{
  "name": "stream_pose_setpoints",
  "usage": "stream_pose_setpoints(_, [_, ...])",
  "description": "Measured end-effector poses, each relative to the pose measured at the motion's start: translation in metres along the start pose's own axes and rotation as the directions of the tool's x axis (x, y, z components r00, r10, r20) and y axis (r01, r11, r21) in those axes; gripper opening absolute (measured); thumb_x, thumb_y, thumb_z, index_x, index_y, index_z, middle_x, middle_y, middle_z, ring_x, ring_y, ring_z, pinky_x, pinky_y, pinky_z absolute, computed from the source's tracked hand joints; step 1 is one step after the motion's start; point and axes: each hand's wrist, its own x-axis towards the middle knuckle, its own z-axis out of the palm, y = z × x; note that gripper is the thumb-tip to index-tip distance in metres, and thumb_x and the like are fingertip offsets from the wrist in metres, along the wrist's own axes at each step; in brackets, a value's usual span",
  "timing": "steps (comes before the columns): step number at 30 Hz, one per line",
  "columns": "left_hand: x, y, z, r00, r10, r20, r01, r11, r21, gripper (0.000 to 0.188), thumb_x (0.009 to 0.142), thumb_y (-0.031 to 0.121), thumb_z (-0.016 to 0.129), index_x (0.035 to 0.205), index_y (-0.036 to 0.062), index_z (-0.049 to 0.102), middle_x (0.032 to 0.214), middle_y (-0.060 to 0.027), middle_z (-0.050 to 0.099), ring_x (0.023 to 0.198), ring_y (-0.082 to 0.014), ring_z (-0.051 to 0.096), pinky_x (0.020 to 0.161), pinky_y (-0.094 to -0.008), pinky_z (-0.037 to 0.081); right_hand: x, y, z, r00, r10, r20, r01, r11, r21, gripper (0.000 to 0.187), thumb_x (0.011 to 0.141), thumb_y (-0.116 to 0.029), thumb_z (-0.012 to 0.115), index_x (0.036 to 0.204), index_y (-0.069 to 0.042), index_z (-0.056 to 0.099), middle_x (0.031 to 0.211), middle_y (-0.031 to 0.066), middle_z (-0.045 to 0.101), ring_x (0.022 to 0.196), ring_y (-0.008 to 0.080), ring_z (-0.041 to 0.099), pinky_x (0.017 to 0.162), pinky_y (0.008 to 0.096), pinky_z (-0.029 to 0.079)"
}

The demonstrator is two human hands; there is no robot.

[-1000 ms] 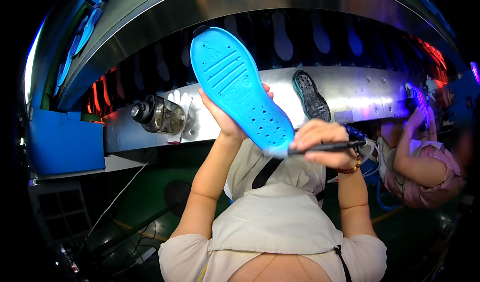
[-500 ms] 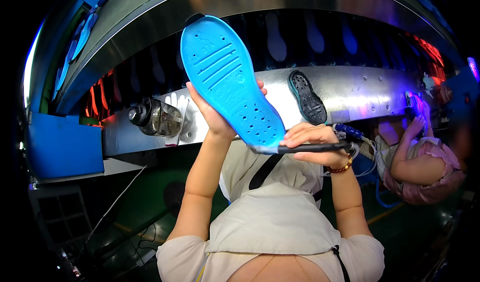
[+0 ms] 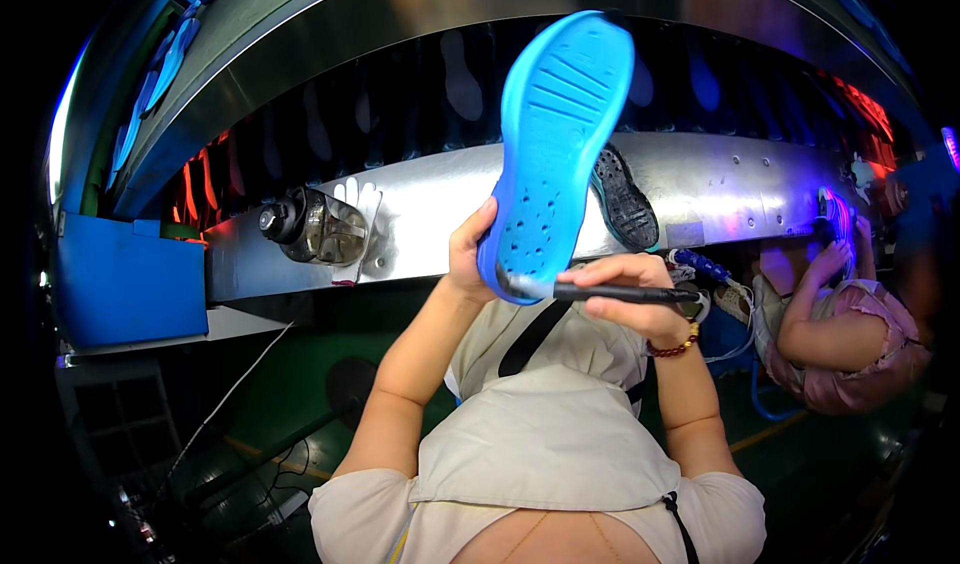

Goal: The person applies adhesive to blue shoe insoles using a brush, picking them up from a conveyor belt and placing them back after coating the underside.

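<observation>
A bright blue shoe sole (image 3: pixel 556 149) is held up in front of me, its inner face with ridges and small holes toward me. My left hand (image 3: pixel 470 252) grips its near end at the left edge, thumb showing and the other fingers mostly hidden behind. In my right hand (image 3: pixel 640 304) is a black-handled brush (image 3: pixel 625 292), held between thumb and fingers. Its pale tip touches the near end rim of the blue sole. Beyond my right hand, a black sole with a teal edge (image 3: pixel 630 209) lies on the metal bench, partly covered by the blue one.
On the metal bench (image 3: pixel 425 199) stand a dark-lidded bottle (image 3: pixel 322 226) and, beside it, a white glove (image 3: pixel 362 204). Behind runs a dark conveyor carrying several soles (image 3: pixel 461 76). At the right another person (image 3: pixel 830 329) works at the bench. A blue box (image 3: pixel 130 289) stands at the left.
The blue sole has swung to the right and turned more upright, now overlapping the black sole. My left hand has shifted toward its near end. The brush tip remains at the near rim.
</observation>
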Motion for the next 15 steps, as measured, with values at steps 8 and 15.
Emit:
stream_pose_setpoints(8, [0.0, 0.026, 0.012, 0.967, -0.25, 0.047, 0.225, 0.927, 0.299, 0.064, 0.082, 0.038, 0.048, 0.128, -0.0038, 0.033, 0.113, -0.0206, 0.052, 0.099, -0.0251, 0.055, 0.087, -0.0342, 0.044, 0.017, -0.023, -0.015, 0.938, -0.099, 0.334, 0.223, 0.907, -0.358, 0.022, 0.069, 0.001, 0.067, 0.09, 0.003, 0.063, 0.093, 0.0166, 0.064, 0.089, 0.0244, 0.063, 0.08, 0.0319, 0.05])
stream_pose_setpoints(15, [-0.005, 0.038, 0.005, 0.833, -0.553, -0.012, 0.537, 0.803, 0.259, 0.066, 0.076, 0.032, 0.051, 0.128, -0.0055, 0.034, 0.118, -0.0217, 0.049, 0.103, -0.0275, 0.053, 0.091, -0.0352, 0.041, 0.015, -0.044, -0.02, 0.855, -0.088, 0.512, 0.303, 0.884, -0.355, 0.021, 0.074, -0.003, 0.065, 0.094, 0.001, 0.061, 0.096, 0.0132, 0.064, 0.092, 0.0246, 0.061, 0.08, 0.0312, 0.049])
